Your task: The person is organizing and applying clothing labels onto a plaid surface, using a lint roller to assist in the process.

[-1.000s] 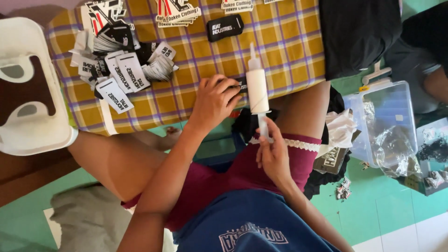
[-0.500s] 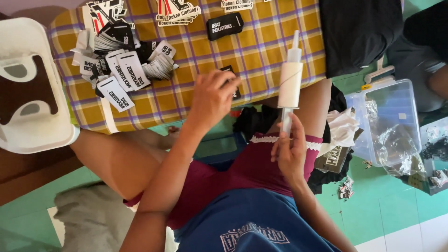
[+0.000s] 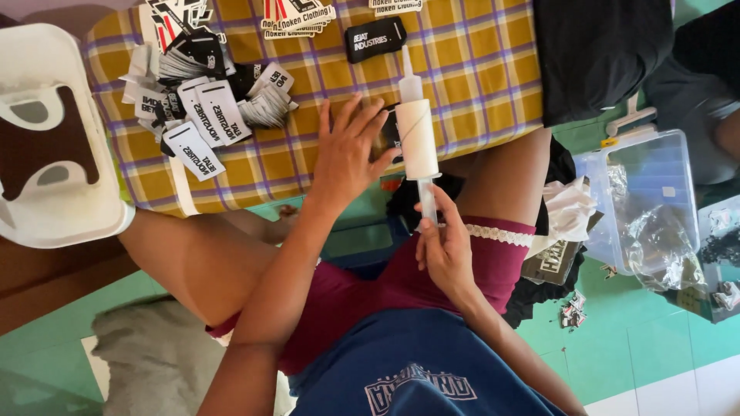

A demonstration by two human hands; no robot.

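A large white syringe [image 3: 417,137] points its nozzle away from me over a yellow plaid cloth [image 3: 478,69]. My right hand [image 3: 445,248] grips its plunger rod above my lap. Fingers spread, my left hand [image 3: 347,154] lies flat on the cloth with its fingertips against the syringe barrel. A small black label [image 3: 388,135] lies partly hidden between those fingertips and the barrel.
A heap of black and white clothing tags [image 3: 202,100] lies at the cloth's left, with another black label [image 3: 375,38] near its far edge. A white plastic stool [image 3: 54,139] stands left. A clear plastic box [image 3: 644,204] and black fabric [image 3: 601,54] are right.
The syringe swung out to the right, then came back left beside my left hand. My left hand went from curled at the barrel to flat with spread fingers.
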